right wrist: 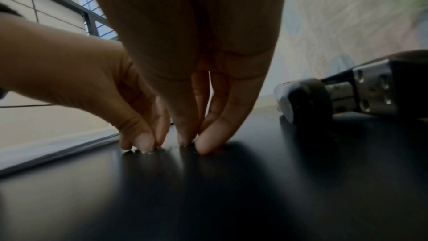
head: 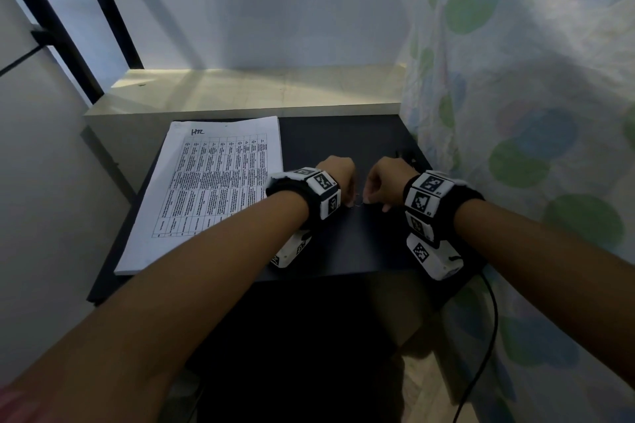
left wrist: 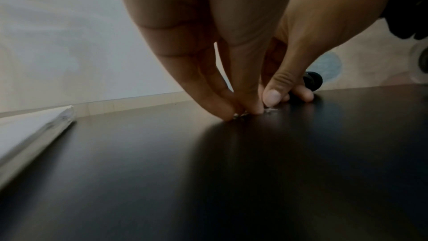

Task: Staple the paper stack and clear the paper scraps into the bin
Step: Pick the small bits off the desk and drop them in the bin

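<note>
A thick printed paper stack [head: 213, 182] lies on the left half of the black desk [head: 343, 144]; its edge shows in the wrist views [left wrist: 34, 127] [right wrist: 57, 151]. Both hands stand fingertips-down mid-desk, close together. My left hand [head: 350, 204] [left wrist: 250, 111] pinches tiny shiny scraps [left wrist: 241, 114] against the desktop with thumb and fingers. My right hand [head: 367, 199] [right wrist: 194, 144] pinches a small bit [right wrist: 185, 146] just beside it. A thin wire-like piece [head: 358, 204] spans the gap between them. The stapler [right wrist: 347, 91] [head: 407, 156] lies behind the right hand.
A pale ledge [head: 257, 89] runs behind the desk. A spotted curtain [head: 515, 113] hangs close along the right edge, and a wall closes the left. A black cable [head: 488, 336] drops from the right wrist unit. No bin is in view.
</note>
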